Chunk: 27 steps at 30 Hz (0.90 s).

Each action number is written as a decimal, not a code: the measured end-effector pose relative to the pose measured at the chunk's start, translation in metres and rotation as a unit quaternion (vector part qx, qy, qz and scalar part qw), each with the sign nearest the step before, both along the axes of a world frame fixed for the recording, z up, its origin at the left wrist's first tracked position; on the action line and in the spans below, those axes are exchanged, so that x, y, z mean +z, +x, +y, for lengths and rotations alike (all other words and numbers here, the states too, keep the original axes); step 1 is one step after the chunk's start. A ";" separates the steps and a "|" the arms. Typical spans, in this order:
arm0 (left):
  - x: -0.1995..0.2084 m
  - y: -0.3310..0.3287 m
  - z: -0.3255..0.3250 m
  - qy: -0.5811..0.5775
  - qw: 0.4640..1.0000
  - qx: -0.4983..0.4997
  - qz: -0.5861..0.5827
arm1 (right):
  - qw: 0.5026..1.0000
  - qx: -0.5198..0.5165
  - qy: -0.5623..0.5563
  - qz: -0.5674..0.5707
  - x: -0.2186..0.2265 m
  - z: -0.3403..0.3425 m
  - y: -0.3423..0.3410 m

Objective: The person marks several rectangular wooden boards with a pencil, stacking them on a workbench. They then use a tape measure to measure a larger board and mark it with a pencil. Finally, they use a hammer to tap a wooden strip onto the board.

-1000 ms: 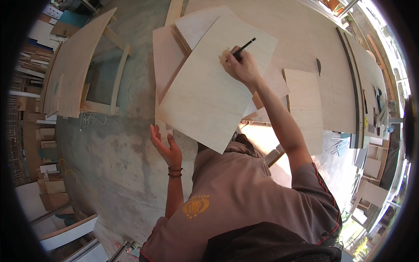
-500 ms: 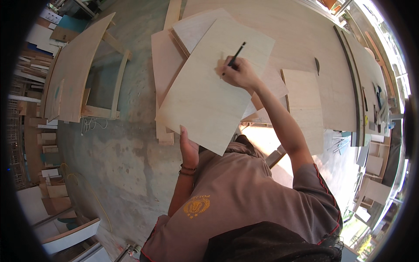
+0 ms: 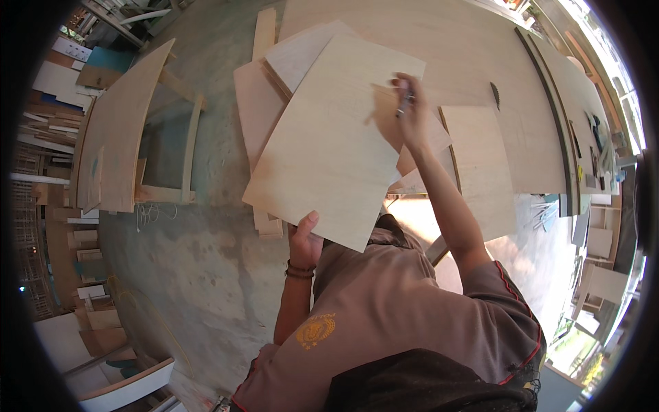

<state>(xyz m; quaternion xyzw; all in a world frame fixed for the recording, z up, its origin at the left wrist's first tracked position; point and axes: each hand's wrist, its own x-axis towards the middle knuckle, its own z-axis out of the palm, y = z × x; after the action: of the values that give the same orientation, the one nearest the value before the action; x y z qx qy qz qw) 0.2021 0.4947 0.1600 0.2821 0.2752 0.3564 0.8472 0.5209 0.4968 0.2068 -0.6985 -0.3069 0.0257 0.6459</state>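
Note:
A pale, thin plywood sheet [image 3: 322,144] lies tilted across the middle, its near corner reaching my waist. My left hand [image 3: 306,240] grips its near left edge, thumb on top and fingers underneath. Above the sheet's right edge, my right hand [image 3: 413,113] holds a dark pen [image 3: 405,103], slightly smeared by motion. The pen is apart from the surface, and a shadow of the hand falls on the wood beside it. I cannot make out any marks on the sheet.
More boards [image 3: 257,103] are stacked beneath the sheet on a large wooden worktop [image 3: 480,41]. Another panel [image 3: 478,165] lies to the right, near a dark curved object [image 3: 495,96]. A wooden frame table [image 3: 117,130] stands at left on the concrete floor [image 3: 199,288].
My right hand has lifted the pen off the sheet and moved right, toward the sheet's edge. My left hand keeps its grip, and the sheet has shifted slightly nearer.

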 end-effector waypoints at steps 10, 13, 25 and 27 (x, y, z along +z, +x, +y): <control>0.018 0.010 0.047 0.039 0.984 -0.172 0.000 | 0.732 0.097 0.481 0.473 -0.029 -0.289 0.080; 0.010 0.035 0.110 0.037 0.950 -0.296 -0.089 | 0.780 0.108 0.432 0.440 -0.018 -0.365 0.058; 0.107 0.274 0.109 -0.086 0.810 -0.544 -0.200 | 0.853 -0.217 0.340 0.329 -0.089 -0.439 -0.102; 0.065 0.281 0.113 0.310 0.832 -0.459 -0.028 | 0.853 -0.205 0.341 0.336 -0.087 -0.440 -0.097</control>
<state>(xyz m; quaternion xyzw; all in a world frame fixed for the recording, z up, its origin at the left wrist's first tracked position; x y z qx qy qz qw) 0.4834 0.6073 0.2249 0.6136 -0.0348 0.0011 0.7889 0.4242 0.0566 0.1195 -0.4300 0.0898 0.0197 0.8981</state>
